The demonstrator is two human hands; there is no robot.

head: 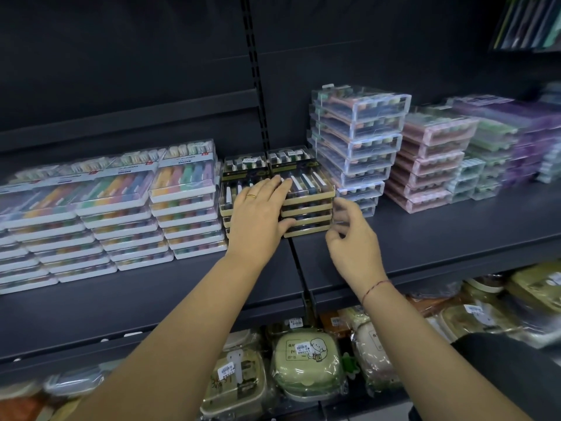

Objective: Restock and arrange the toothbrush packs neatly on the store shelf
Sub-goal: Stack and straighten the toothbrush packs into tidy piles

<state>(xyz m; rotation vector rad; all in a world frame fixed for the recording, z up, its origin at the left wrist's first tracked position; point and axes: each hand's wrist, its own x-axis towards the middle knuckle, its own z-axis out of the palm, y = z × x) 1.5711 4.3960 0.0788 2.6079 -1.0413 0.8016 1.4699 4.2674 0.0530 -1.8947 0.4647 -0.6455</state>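
Observation:
Two short stacks of dark, gold-edged toothbrush packs [306, 202] stand at the middle of the dark shelf [440, 238]. My left hand [258, 220] lies flat across the front of both stacks, fingers straight on the top packs and thumb against the right stack's front. My right hand [352, 238] hovers at the right stack's front corner with fingers loosely curled; it is blurred, and I cannot tell if it touches the packs.
Stacks of pastel toothbrush packs [182, 208] fill the shelf's left side. Clear packs [358, 138] and pink packs [431, 159] rise on the right. A slotted upright [258, 71] divides the back panel. Wrapped green boxes [306, 366] sit on the lower shelf.

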